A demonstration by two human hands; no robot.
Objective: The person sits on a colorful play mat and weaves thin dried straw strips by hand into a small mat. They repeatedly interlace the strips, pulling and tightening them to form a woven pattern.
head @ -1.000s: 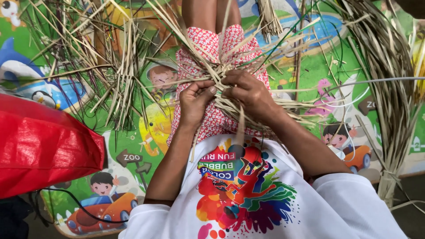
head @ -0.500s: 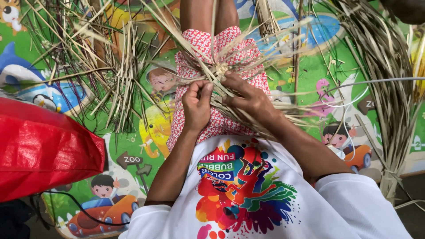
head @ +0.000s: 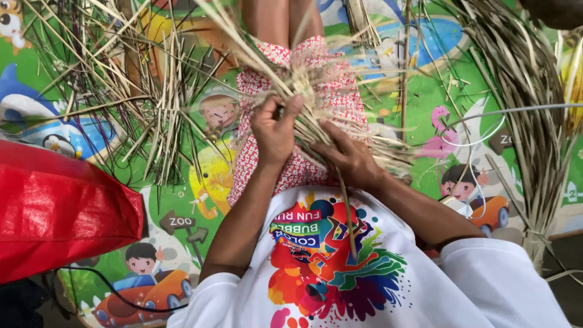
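Two hands work at a bundle of dry straw strips [head: 316, 91] lying across the person's lap, over a red-and-white patterned cloth [head: 291, 170]. The left hand [head: 274, 130] is closed on the strips near the middle of the bundle, thumb and fingers pinching several of them upward. The right hand [head: 349, 157], just right of it, lies on the strips with fingers curled, pressing and holding a flattened band of them that runs out to the right. One long strip [head: 347, 212] hangs from under that hand down over the white printed shirt [head: 340, 273]. A loose heap of straw [head: 121, 79] spreads on the colourful cartoon floor mat [head: 200, 200] to the far left, and a tied sheaf of longer straw [head: 522, 109] lies along the right side. A red plastic sack [head: 54, 212] sits at the near left, with a black cable [head: 121, 297] beside it.
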